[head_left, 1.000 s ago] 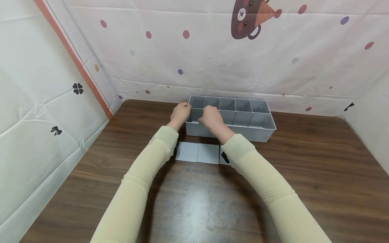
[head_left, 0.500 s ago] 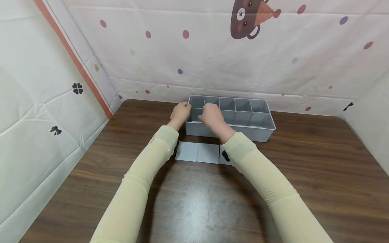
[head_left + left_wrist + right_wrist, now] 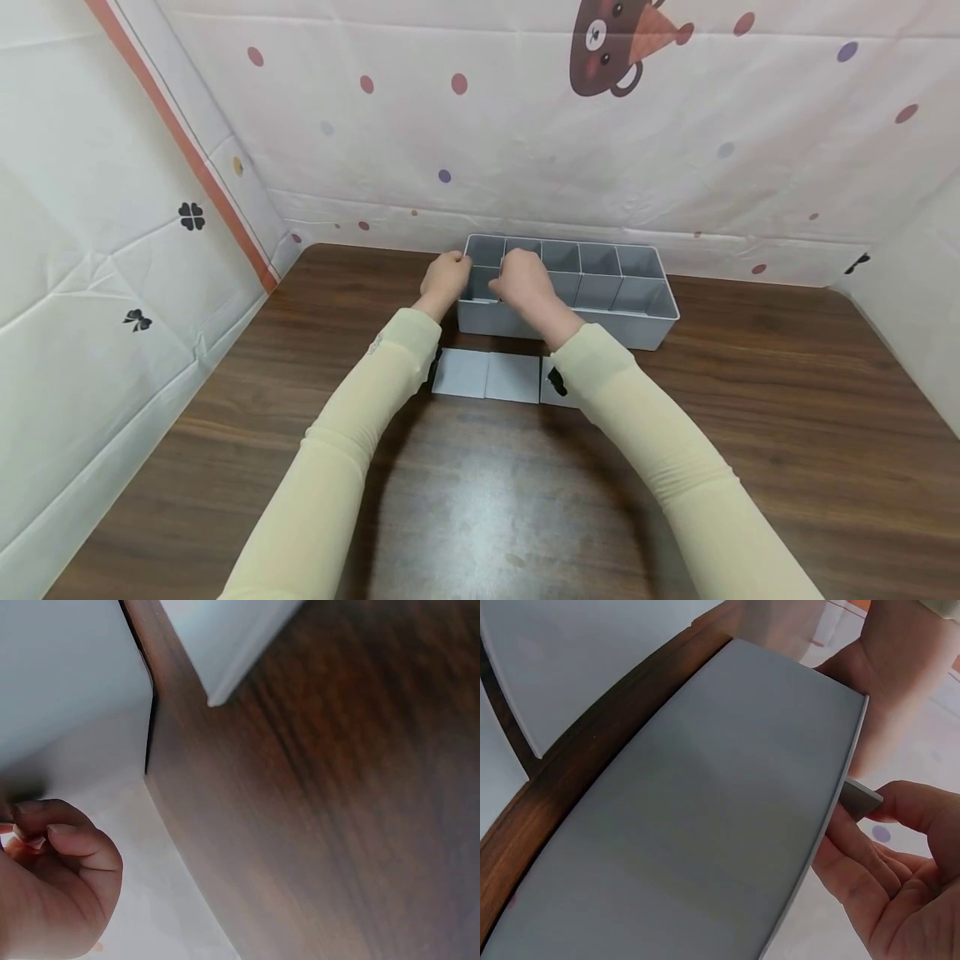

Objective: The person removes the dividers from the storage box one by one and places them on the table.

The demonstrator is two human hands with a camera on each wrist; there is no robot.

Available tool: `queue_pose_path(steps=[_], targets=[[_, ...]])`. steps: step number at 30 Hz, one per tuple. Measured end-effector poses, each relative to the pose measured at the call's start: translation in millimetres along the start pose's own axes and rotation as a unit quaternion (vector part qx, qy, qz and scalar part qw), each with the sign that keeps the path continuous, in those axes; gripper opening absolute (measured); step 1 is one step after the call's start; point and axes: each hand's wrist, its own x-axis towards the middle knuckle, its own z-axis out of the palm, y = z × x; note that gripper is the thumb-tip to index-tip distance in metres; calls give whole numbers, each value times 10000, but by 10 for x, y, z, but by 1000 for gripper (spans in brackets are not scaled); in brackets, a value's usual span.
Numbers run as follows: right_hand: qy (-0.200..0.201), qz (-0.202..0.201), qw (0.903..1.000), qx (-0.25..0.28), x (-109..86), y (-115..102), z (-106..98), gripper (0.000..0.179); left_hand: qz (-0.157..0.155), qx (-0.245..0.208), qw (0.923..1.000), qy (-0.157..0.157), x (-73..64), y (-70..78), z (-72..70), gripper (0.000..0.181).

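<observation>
A long grey box point(image 3: 630, 331) with several compartments stands on the table near the back wall. At its left end, my left hand point(image 3: 446, 282) grips the rim with curled fingers; the left wrist view shows this hand point(image 3: 67, 874) beside the box wall point(image 3: 60, 682). My right hand point(image 3: 525, 287) is over the front left part of the box. In the right wrist view, the thumb and fingers of this hand point(image 3: 911, 877) pinch a grey divider point(image 3: 861, 799) whose end stands above the rim. The divider's lower part is hidden behind the box's front wall point(image 3: 705, 795).
Flat light-grey panels, a left one point(image 3: 461, 372) and a middle one point(image 3: 513, 377), lie in a row before the box; another is partly covered by the right sleeve point(image 3: 637, 408). The wooden table point(image 3: 465, 500) meets a printed cloth wall point(image 3: 360, 150) behind.
My right hand has risen slightly over the box. My left hand and the panels stay where they were.
</observation>
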Motion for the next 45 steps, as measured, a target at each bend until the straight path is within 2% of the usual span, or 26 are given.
queue_pose_path(steps=[19, 35, 45], targets=[[40, 81, 9994, -336, -1, -100, -76, 45, 62, 12, 10000, 59, -9, -17, -4, 38], [116, 38, 9992, -379, -7, -159, -160, 46, 68, 9, 10000, 11, -14, -17, -11, 39], [-30, 276, 9987, -418, -2, -220, -223, 43, 89, -18, 9999, 52, -17, -16, -11, 39]])
